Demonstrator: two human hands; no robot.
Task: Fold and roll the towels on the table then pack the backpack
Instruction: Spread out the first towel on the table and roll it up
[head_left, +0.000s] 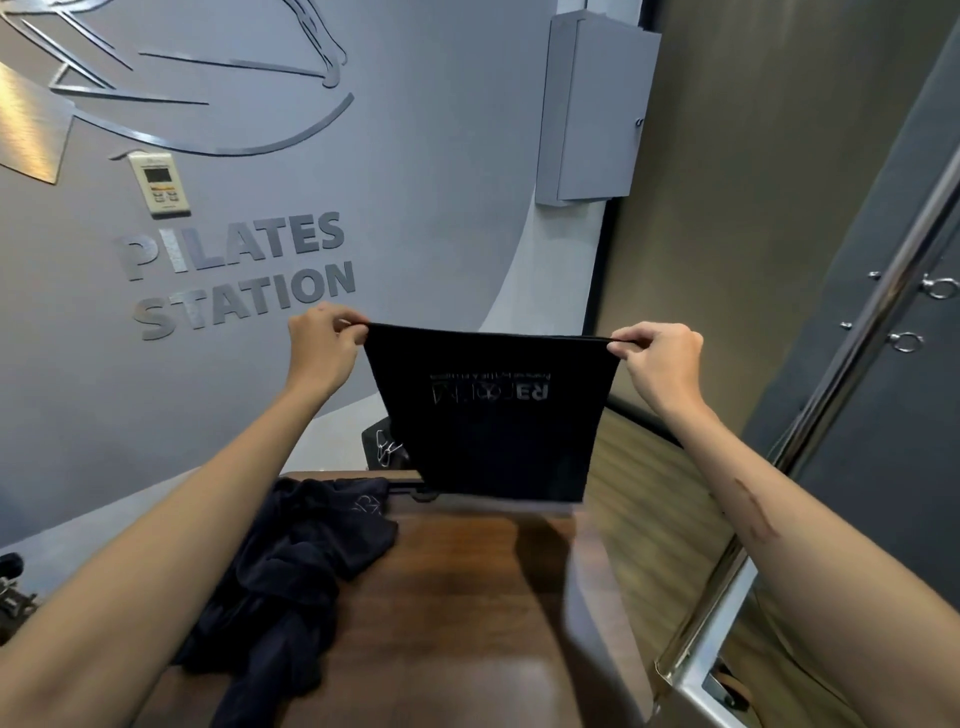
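I hold a black towel (493, 441) up in the air over the far end of the wooden table (457, 597). It hangs flat, with grey lettering seen mirrored. My left hand (324, 338) pinches its top left corner and my right hand (657, 356) pinches its top right corner. A crumpled heap of dark towels (291, 577) lies on the table's left side. Behind the hanging towel, a black item with a white mark (387, 447) peeks out at the table's far edge; I cannot tell whether it is the backpack.
A grey wall with metal lettering (239, 275) and a wall controller (161, 182) stands behind the table. A chrome pole (831, 389) and dark panel with metal rings (906, 340) are at the right. Wood floor (639, 519) lies beside the table.
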